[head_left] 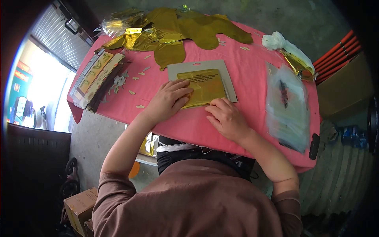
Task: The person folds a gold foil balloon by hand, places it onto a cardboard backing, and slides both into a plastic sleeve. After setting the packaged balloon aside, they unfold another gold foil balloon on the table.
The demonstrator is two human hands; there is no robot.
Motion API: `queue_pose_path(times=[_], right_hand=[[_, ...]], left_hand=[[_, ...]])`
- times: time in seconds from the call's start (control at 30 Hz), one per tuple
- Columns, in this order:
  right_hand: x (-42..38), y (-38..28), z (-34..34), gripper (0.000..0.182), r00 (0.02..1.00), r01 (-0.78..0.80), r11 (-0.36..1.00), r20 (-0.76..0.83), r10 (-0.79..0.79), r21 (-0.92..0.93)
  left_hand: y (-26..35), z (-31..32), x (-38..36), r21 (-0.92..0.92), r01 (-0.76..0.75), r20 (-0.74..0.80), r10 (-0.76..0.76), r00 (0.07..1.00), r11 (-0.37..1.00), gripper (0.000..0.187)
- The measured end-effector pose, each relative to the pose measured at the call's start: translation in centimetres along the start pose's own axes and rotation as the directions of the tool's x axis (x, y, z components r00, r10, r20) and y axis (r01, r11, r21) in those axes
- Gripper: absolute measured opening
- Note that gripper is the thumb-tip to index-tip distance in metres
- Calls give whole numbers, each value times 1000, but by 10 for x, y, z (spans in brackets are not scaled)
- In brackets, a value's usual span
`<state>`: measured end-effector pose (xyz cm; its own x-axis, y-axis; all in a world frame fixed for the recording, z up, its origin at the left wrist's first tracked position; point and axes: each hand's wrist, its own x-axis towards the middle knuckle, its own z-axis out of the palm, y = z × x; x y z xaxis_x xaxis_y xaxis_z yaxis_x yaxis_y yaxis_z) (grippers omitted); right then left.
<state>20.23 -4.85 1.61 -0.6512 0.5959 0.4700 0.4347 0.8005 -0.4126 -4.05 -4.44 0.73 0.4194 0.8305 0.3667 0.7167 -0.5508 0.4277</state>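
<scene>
A flat gold foil packet (209, 85) with small dark print on its clear sleeve lies on a grey backing card (229, 77) with a hang hole at its top edge. My left hand (171, 98) rests over the packet's left side, fingers stretched out across the foil. At the packet's lower right edge is my right hand (227, 118), its fingers curled in and the fingertips closed at the edge. The foil right under the fingertips is partly hidden.
Gold foil sheets (169, 27) spread along the table's far edge. A stack of printed cards (96, 77) stands left, near scattered small pale tabs (132, 92). Clear plastic sleeves (288, 106) lie right, below a white string bundle (276, 40). A pink cloth (252, 122) covers the table.
</scene>
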Motion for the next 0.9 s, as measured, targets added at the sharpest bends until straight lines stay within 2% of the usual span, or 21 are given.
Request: queue_pose_path(times=[0.03,0.1,0.13,0.23,0.3,0.43,0.5,0.53,0.6,0.73,0.8,0.9], right_hand=[[1,-2,1,15,1000,3,1000,-1,-3,6],[5,-6,2,18,972,-167,986,165,165,1],[6,-5,3,18,972,-166,986,167,163,3],[13,-1,5,16,979,-97,995,177,97,-8],[19,-4,6,14,993,-2,998,114,-5,57],[23,-5,18,13,983,11,997,183,-26,82],[28,-8,19,6,971,112,994,210,-113,18],[30,-10,20,6,971,113,993,210,-115,22],[33,-12,21,10,944,212,963,289,-157,-167],[35,-14,21,15,934,202,973,320,-157,-113],[30,-13,26,17,975,103,994,200,-95,-28],[33,-19,25,16,980,84,996,183,-79,-19]], left_hand=[[-1,-1,-1,7,-7,21,6,1000,1000,29],[-1,-3,-1,-16,24,64,-23,998,1000,31],[-1,-4,-1,-44,51,105,-46,993,998,33],[1,-5,0,-39,56,94,-52,994,998,32],[0,-5,0,-37,53,95,-49,994,998,32],[0,-4,0,-7,43,94,-42,995,999,32],[-1,-4,-1,-8,29,95,-28,995,1000,33],[-2,-4,-2,-8,12,94,-12,995,1000,35],[-2,-5,-3,15,7,109,-8,994,1000,37],[-1,-5,-3,25,11,119,-14,993,1000,41],[0,-5,-3,30,11,116,-15,993,999,41],[-1,-5,-3,28,13,116,-16,993,1000,40]])
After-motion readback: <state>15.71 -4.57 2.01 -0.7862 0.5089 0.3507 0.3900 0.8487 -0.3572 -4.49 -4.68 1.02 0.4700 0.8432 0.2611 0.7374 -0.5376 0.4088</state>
